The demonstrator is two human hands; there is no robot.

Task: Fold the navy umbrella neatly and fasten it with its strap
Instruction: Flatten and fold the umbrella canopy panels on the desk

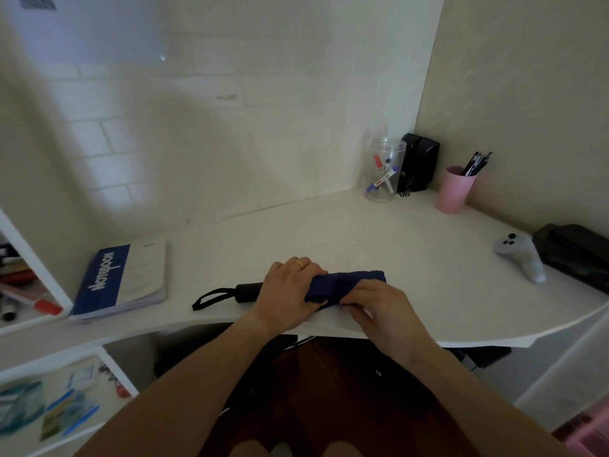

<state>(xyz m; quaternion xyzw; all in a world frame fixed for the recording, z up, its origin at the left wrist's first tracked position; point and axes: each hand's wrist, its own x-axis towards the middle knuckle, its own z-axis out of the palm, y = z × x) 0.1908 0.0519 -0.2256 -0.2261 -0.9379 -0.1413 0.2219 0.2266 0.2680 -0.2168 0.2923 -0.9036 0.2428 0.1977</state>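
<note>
The navy umbrella (346, 281) lies collapsed across the front of the white desk (329, 235), canopy rolled into a bundle. Its black handle (247, 290) and black wrist loop (211, 298) stick out to the left. My left hand (291, 288), with a gold ring, wraps over the canopy end nearest the handle. My right hand (379, 303) pinches the near edge of the canopy fabric at the middle of the bundle. The fastening strap is hidden under my fingers.
A blue and white notebook (122, 280) lies at the desk's left. A clear jar of markers (384, 171), a black box (418, 161) and a pink pen cup (456, 189) stand in the back corner. A grey controller (522, 257) and a black case (576, 255) sit on the right.
</note>
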